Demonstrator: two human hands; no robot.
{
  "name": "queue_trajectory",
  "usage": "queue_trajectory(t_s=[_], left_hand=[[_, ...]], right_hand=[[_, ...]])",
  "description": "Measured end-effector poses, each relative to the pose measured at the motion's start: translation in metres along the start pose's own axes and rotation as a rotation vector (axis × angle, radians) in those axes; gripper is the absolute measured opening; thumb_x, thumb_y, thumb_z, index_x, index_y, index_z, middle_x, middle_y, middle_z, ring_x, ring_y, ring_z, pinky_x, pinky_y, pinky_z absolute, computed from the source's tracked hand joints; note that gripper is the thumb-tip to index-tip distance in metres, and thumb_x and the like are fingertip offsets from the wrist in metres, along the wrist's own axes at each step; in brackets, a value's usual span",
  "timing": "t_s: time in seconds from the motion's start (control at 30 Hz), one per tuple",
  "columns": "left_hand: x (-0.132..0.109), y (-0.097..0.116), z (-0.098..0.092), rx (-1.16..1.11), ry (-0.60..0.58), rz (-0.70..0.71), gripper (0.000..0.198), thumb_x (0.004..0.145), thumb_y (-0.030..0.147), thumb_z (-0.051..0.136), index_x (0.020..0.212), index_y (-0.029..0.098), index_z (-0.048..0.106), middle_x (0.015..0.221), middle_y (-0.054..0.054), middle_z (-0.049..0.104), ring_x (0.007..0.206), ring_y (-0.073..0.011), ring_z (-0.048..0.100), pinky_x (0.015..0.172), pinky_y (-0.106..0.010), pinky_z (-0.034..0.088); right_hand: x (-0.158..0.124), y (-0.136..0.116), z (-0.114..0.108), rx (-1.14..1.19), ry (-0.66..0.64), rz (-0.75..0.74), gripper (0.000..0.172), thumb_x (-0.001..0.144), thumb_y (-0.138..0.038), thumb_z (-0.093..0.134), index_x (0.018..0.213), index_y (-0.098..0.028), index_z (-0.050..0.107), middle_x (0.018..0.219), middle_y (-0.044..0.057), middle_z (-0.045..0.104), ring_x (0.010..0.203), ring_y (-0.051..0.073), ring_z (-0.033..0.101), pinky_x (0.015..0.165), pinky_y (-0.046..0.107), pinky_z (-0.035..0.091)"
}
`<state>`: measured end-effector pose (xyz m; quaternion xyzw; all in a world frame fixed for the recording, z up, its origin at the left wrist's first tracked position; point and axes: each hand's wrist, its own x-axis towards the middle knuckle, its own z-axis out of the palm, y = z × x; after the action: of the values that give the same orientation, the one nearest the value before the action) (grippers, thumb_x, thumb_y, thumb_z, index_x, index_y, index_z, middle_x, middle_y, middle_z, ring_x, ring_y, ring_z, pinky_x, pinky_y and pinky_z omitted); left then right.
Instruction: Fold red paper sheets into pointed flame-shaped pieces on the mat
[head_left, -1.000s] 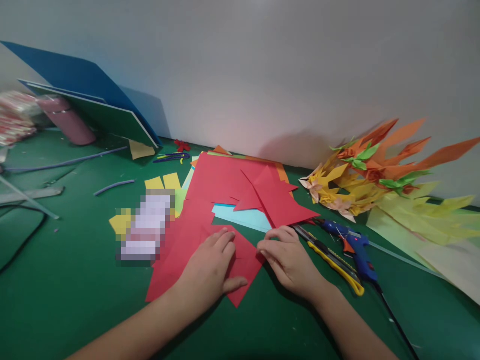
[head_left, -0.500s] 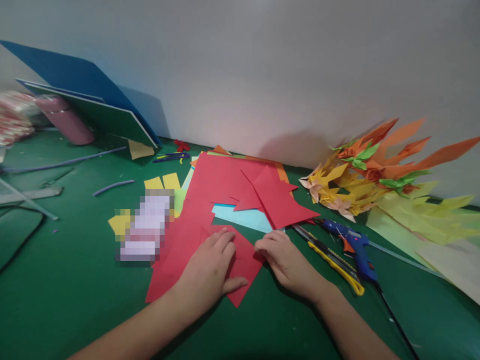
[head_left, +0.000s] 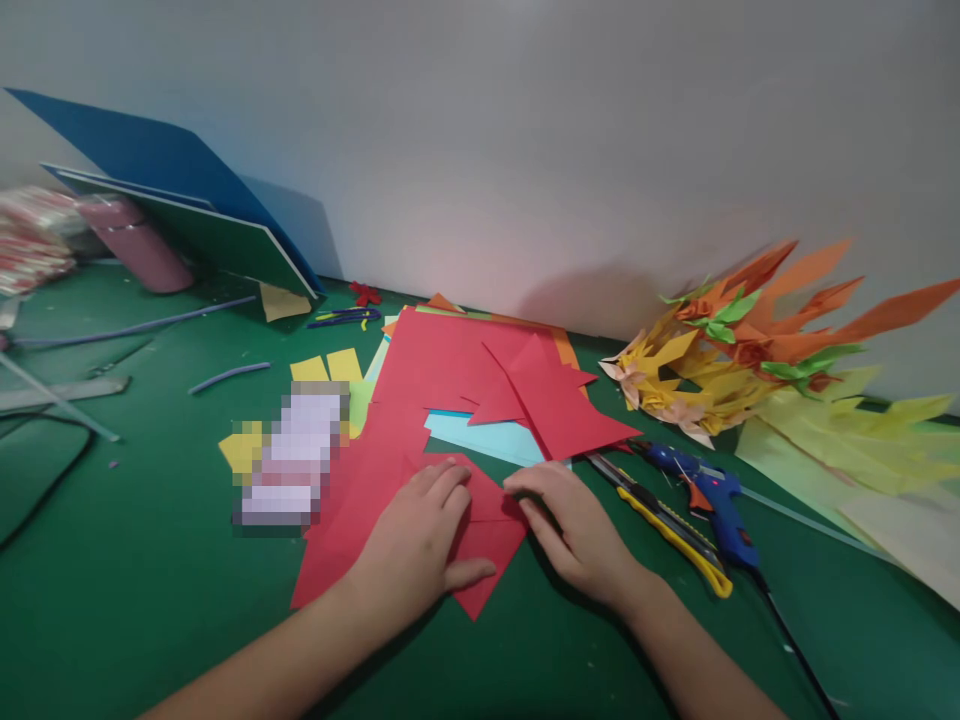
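A red paper square [head_left: 491,545] with a crease across it lies turned cornerwise in front of me, partly over a larger red sheet [head_left: 341,530]. My left hand [head_left: 420,525] rests flat on the square, fingers together and thumb stretched out to the side. At the square's right corner is my right hand [head_left: 570,520]; its fingers are bent, with a gap between forefinger and thumb, and the tips touch or nearly touch the paper edge. Folded red paper pieces [head_left: 562,400] lie just beyond, on top of a light blue sheet [head_left: 480,437].
To the right are a yellow cutter knife [head_left: 675,535], a blue glue gun [head_left: 720,500] with its cord, and folded paper flowers [head_left: 735,350]. Left stand a pink bottle [head_left: 139,245], leaning boards [head_left: 187,220], yellow paper pieces [head_left: 345,365] and a blurred-out item [head_left: 292,455].
My right hand's fingers have loosened from a pinch at the square's corner, and the thumb has come apart from the forefinger. My left hand stays put.
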<state>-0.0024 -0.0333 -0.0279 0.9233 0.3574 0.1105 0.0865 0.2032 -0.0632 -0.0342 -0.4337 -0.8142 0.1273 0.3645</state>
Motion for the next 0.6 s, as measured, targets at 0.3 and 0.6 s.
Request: queue_trajectory(t_s=[0.3,0.6], left_hand=[[-0.001,-0.018,-0.007,-0.062,0.181,-0.102,0.038,0.090,0.050,0.052,0.110,0.018,0.054,0.122,-0.013,0.059,0.114,-0.0293,0.055,0.094,-0.046,0.047],[-0.002,-0.037,-0.009,-0.051,0.218,-0.257,0.041,0.090,0.043,0.053,0.121,0.019,0.043,0.116,-0.012,0.055,0.105,-0.0296,0.058,0.082,-0.044,0.052]], right_hand=[[0.005,-0.012,0.008,-0.049,-0.308,-0.073,0.027,0.098,-0.017,0.036,0.111,-0.017,0.059,0.105,0.010,0.066,0.094,0.022,0.057,0.082,0.036,0.050],[0.002,-0.009,0.008,-0.163,-0.344,-0.123,0.032,0.095,-0.014,0.038,0.119,-0.016,0.060,0.124,0.010,0.062,0.100,0.023,0.053,0.088,0.038,0.050]])
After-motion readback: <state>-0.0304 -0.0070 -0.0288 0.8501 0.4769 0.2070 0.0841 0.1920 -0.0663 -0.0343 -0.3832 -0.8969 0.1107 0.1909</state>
